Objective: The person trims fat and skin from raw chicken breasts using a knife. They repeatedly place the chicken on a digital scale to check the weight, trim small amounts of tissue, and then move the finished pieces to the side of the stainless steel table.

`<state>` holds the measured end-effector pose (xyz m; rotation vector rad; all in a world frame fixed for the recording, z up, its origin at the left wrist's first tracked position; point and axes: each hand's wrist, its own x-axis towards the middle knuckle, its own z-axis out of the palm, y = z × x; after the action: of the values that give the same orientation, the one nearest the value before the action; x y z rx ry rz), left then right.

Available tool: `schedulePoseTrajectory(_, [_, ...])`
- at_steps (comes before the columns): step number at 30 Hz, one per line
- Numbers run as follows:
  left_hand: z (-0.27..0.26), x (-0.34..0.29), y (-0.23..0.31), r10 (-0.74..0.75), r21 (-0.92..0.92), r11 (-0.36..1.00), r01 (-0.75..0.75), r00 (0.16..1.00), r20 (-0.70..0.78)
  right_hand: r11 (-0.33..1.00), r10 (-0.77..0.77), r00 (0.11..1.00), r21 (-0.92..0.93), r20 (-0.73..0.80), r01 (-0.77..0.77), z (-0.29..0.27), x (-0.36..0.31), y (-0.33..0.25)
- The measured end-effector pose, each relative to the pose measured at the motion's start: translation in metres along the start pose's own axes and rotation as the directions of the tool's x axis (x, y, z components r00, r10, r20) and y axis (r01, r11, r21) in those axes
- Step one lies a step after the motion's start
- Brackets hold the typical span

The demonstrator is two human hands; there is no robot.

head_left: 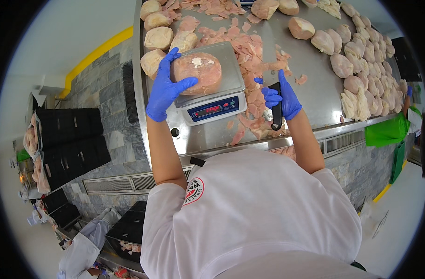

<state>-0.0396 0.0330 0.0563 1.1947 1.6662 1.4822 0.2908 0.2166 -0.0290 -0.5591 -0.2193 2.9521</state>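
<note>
Left hand: the left hand [166,88], in a blue glove, lies spread against the left side of the round pink meat portion [196,72], fingers curled over its edge, touching it.
Right hand: the right hand [283,98], also blue-gloved, is closed around the black handle of a knife [271,69]; the broad blade points away from the person, flat over the table.
Meat portion: it sits on the steel platter of the digital scale [212,95], near the middle of the platter.
Scale: it stands on the stainless steel table [315,88], close to the near edge, its blue display panel facing the person.
Meat scraps: thin pink meat scraps [249,56] lie strewn just to the right of the scale and run on beyond it, under and around the knife blade.
Finished portions, left: pale rounded meat lumps [157,38] lie just behind and to the left of the scale.
Finished portions, right: rows of further portions [361,51] fill the table well to the right of the scale.
Black crates: stacked black crates [70,139] stand on the floor, well to the left of the scale.
Green bag: a green bag [387,132] hangs at the table edge, far right of the scale.
</note>
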Motion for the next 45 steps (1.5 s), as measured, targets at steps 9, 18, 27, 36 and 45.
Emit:
schedulePoseTrajectory(9, [0.024,-0.005,-0.018,0.004,0.242,0.969,0.046,0.979,-0.204,0.830,-0.235,0.957,0.547,0.170,0.107,0.044,-0.008,0.022])
schedulePoseTrajectory(18, [0.015,0.000,-0.005,-0.090,0.023,0.996,0.091,0.994,-0.065,0.719,-0.342,0.917,0.685,0.203,0.116,0.034,-0.002,0.014])
schedulePoseTrajectory(27, [0.002,0.015,-0.009,-0.015,0.013,1.000,0.013,0.994,0.105,0.317,-0.562,0.827,-0.919,0.017,0.235,0.072,-0.006,0.037])
schedulePoseTrajectory(36, [-0.004,0.026,-0.021,0.017,-0.046,0.999,-0.008,0.980,0.198,-0.596,-0.376,0.890,-0.803,0.260,-0.018,0.083,-0.006,0.035])
schedulePoseTrajectory(45, [-0.012,0.036,-0.019,-0.026,0.059,0.998,0.010,0.963,0.270,-0.616,-0.348,0.901,-0.787,0.258,-0.013,0.104,0.028,0.023])
